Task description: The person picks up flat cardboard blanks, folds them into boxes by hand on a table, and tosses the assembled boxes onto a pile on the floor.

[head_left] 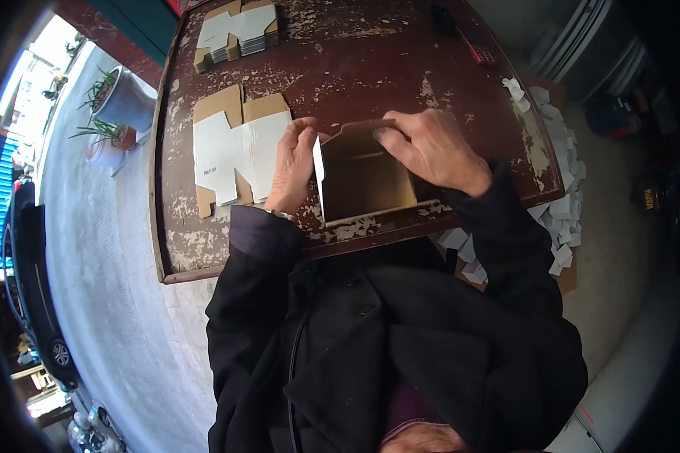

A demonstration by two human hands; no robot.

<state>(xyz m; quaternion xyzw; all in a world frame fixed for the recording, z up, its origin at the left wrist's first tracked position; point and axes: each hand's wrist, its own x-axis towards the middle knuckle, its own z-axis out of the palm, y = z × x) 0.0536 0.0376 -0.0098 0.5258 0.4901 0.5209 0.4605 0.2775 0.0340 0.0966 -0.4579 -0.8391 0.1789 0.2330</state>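
A small cardboard box, white outside and brown inside, stands opened out near the table's front edge, its open side facing me. My right hand pinches its upper right edge, thumb on the inner side of a brown flap. At the upper left corner, my left hand has its fingers bent against the box's white side. Just left of that hand lies a flat, unfolded box blank, white with brown flaps and small print. The box hides part of my left fingertips.
A stack of flat box blanks lies at the table's far left. On the worn red-brown table are a dark and red object and a white scrap. White paper pieces pile beside the right edge. Potted plants stand left.
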